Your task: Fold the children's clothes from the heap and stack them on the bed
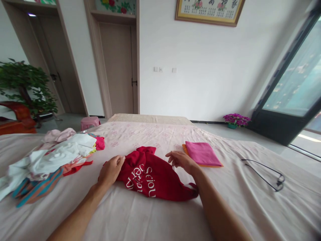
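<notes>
A dark red garment [160, 177] with white lettering lies bunched on the bed-like covered surface in front of me. My left hand [111, 169] is closed on its left end, thumb and fingers pinching the cloth. Over the garment's upper right edge is my right hand [181, 160], its fingers loosely bent and apart, with no cloth visible in them. Just beyond that hand lies a folded pink cloth [203, 153] on top of an orange one [218, 165]. The right end of the red garment sits beside my right forearm.
A loose heap of clothes [62, 150], white, striped and red, lies at the left. Black-framed glasses [278, 182] rest on the pale flowered sheet [160, 132] at the right. Past the far edge stand a pink stool [90, 122] and a purple flower pot [236, 120].
</notes>
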Demonstrator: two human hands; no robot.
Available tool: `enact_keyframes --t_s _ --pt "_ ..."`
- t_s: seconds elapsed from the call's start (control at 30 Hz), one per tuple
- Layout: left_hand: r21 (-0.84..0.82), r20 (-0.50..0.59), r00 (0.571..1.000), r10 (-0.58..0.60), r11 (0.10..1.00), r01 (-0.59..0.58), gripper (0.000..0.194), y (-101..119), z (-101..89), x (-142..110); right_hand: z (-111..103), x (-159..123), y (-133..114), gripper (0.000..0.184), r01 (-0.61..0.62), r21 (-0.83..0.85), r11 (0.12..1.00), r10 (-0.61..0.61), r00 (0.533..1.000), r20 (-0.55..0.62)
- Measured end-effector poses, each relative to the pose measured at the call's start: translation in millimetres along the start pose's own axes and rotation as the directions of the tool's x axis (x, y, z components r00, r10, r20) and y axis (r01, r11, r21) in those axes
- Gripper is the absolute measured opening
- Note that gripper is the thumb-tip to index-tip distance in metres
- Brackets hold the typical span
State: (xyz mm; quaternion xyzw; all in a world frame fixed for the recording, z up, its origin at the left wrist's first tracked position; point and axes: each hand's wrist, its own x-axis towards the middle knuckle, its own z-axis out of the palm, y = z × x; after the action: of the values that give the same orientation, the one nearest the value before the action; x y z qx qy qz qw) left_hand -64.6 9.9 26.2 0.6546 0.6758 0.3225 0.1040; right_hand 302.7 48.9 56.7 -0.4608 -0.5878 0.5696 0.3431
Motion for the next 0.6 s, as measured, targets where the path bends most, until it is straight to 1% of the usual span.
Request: enact_keyframes --t_s 0.07,0.1,0.17,0.23,0.27,0.3,0.4,0.43,0.47,0.5,0.53,0.6 --pt "0.138 -0.028 0.999 -0.019 0.99 0.023 0.043 -8.9 0.7 6.8 4.8 16.0 7.7 0.034 -0.077 -0.234 0.969 0.041 0.987 -0.153" --pt "0.189 -0.024 1.0 -0.004 0.982 0.009 0.044 -13.5 1.6 9.6 7.5 24.4 10.6 0.031 -0.114 -0.332 0.937 0.053 0.981 -0.186" --pt "0.232 0.035 0.998 0.055 0.971 -0.061 0.038 -21.1 3.6 13.3 13.2 39.9 13.1 0.027 -0.13 -0.455 0.881 0.047 0.981 -0.189" --pt "0.19 0.076 0.985 0.152 0.968 -0.164 0.026 -24.9 5.5 14.8 20.9 52.0 11.5 0.026 -0.105 -0.495 0.863 0.016 0.983 -0.182" --pt "0.145 0.065 0.98 0.188 0.97 -0.196 0.023 -25.2 6.1 15.0 26.3 56.6 9.5 0.027 -0.094 -0.521 0.848 -0.006 0.982 -0.188" --pt "0.094 0.035 0.979 0.2 0.975 -0.203 0.023 -24.8 6.5 15.0 32.8 60.1 7.2 0.031 -0.08 -0.562 0.823 -0.033 0.982 -0.188" --pt "-0.061 -0.071 0.988 0.137 0.988 -0.142 0.024 -21.0 6.2 14.8 57.2 65.5 0.9 0.042 -0.023 -0.718 0.696 -0.106 0.985 -0.134" --pt "-0.096 -0.103 0.988 0.114 0.988 -0.124 0.024 -19.7 5.5 14.9 65.5 65.7 -0.4 0.043 0.002 -0.753 0.658 -0.116 0.988 -0.098" --pt "-0.12 -0.133 0.986 0.1 0.986 -0.116 0.025 -18.4 4.4 14.9 73.1 65.1 -1.3 0.04 0.033 -0.766 0.643 -0.119 0.991 -0.057" --pt "-0.138 -0.162 0.982 0.093 0.984 -0.116 0.025 -17.2 2.7 15.0 79.4 63.7 -1.7 0.035 0.065 -0.752 0.656 -0.12 0.993 -0.019" --pt "-0.15 -0.19 0.978 0.086 0.982 -0.116 0.025 -16.2 0.2 15.0 84.1 61.3 -1.6 0.029 0.095 -0.718 0.69 -0.122 0.992 0.014" --pt "-0.166 -0.253 0.966 0.062 0.98 -0.107 0.027 -14.5 -8.3 15.2 87.6 53.8 -1.1 0.018 0.131 -0.581 0.803 -0.125 0.991 0.051"
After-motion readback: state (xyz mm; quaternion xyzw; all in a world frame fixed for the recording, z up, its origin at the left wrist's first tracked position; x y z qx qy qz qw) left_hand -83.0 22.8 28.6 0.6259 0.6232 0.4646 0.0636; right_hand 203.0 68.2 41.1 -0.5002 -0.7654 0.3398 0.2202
